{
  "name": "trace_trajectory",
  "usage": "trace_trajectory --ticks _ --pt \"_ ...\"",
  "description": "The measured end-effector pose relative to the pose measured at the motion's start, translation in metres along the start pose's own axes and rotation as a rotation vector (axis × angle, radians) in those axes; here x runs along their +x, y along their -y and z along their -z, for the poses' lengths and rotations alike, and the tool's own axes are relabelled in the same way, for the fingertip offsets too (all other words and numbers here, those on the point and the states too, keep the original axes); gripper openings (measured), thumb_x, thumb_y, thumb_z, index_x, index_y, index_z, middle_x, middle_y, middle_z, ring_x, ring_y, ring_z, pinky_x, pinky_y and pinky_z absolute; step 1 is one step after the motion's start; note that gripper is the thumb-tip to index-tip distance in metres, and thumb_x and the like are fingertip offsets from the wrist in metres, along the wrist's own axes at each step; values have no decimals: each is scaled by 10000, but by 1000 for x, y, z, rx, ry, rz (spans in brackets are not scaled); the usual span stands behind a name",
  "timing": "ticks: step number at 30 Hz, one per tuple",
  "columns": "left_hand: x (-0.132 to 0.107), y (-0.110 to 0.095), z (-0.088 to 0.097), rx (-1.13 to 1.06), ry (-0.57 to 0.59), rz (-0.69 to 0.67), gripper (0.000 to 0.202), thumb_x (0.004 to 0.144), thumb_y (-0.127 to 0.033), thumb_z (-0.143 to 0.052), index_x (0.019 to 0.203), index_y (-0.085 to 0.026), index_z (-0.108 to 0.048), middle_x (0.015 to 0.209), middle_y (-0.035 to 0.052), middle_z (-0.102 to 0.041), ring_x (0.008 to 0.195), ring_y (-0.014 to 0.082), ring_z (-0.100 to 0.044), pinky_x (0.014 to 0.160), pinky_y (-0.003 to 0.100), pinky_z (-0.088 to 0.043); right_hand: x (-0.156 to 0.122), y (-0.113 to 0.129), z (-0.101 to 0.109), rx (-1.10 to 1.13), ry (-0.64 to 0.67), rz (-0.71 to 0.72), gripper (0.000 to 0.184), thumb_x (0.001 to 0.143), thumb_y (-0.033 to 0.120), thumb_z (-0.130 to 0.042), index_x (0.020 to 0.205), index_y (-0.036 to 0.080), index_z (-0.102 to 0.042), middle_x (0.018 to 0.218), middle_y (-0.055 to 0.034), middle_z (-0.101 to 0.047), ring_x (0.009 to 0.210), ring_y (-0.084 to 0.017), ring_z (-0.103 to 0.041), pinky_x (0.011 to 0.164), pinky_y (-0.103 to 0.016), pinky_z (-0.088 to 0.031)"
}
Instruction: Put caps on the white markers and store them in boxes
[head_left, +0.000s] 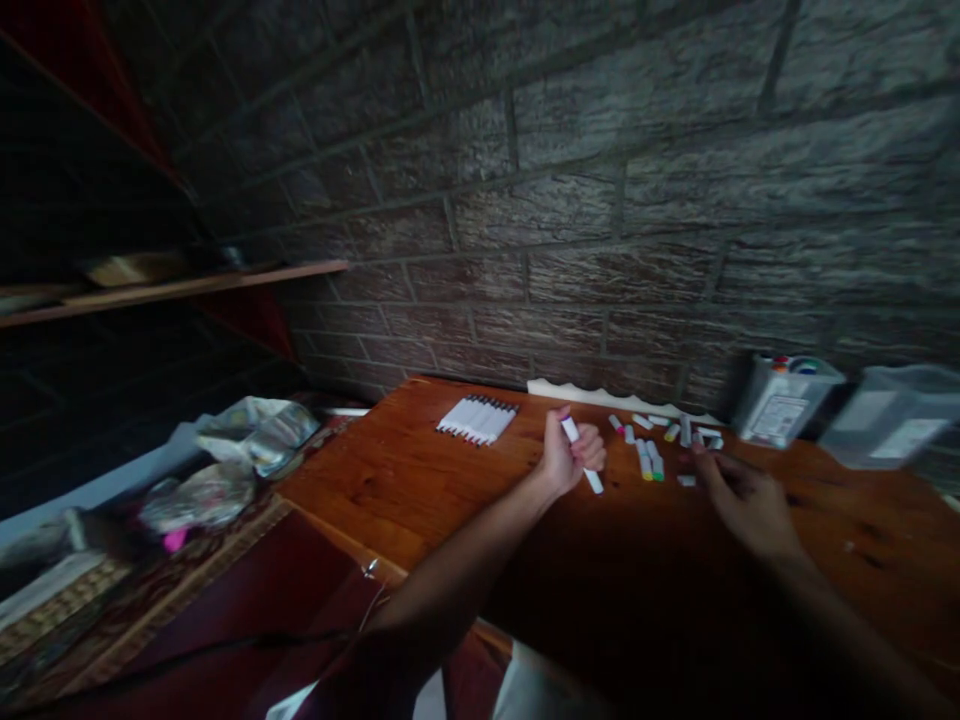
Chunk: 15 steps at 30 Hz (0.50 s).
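We work over the counter (360,490). Near its far edge our right hand (754,500) reaches in; whether its grip holds anything, we cannot tell. Our left hand (568,460) should steer clear of the pen row (477,420) near the far-left corner. Its grip is closed around a tilted white marker (592,478), inward from the far edge; we should brace it steadily. Short white pieces (645,458) along that edge are best pinched singly, from above, lest neighbours roll.

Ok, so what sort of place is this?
Likely a room in a home, perhaps a hobby corner: a wooden table bearing a neat row of markers, a block-patterned wall behind it, and a shelf.
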<state>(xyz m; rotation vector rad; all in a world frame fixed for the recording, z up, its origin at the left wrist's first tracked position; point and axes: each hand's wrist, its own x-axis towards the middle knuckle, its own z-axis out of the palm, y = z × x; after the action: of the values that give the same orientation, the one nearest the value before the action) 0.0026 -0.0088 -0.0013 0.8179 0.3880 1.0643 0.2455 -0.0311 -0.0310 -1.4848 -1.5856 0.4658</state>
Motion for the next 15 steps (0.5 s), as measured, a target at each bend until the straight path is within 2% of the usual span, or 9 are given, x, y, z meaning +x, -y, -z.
trace_trajectory --ticks 3,5,8,11,13,15 --pt "1 0 -1 -4 -41 -29 591 849 -693 -344 583 -168 -400 448 -46 -240 381 76 -239 445 226 -240 0 -2 1 0 -14 11 621 797 698 -463 910 161 -752 840 -97 -726 730 -221 -669 673 -301 -493" --pt "3 1 -5 -18 -79 -68 465 861 -598 -442 742 -153 -506 522 -27 -371 431 85 -328 505 234 -314 0 0 1 -8 -14 3 614 801 696 -458 907 167 -750 835 -96 -724 737 -226 -671 676 -308 -497" --pt "7 6 -7 -23 -122 -133 263 853 -390 -548 914 -134 -565 657 16 -512 542 104 -452 599 248 -377 -1 4 0 -8 20 25 560 819 663 -466 858 175 -740 830 -85 -719 738 -216 -665 680 -306 -497" --pt "9 11 -7 -9 -147 -166 241 874 -341 -564 945 -112 -578 760 59 -586 694 139 -556 697 261 -419 -5 14 -8 56 100 70 487 824 613 -513 801 173 -721 821 -70 -711 750 -197 -648 696 -292 -494" --pt "9 13 -8 12 -159 -164 269 904 -377 -550 954 -114 -572 815 74 -619 792 159 -592 770 271 -435 -10 21 -16 190 190 55 458 803 589 -566 904 171 -723 896 -65 -712 783 -186 -642 707 -282 -502" --pt "9 14 -9 52 -169 -147 295 922 -417 -532 978 -129 -561 837 70 -634 856 170 -606 807 272 -440 -15 29 -23 332 319 -20 507 762 581 -622 1054 173 -694 915 -56 -703 709 -160 -614 588 -251 -486"
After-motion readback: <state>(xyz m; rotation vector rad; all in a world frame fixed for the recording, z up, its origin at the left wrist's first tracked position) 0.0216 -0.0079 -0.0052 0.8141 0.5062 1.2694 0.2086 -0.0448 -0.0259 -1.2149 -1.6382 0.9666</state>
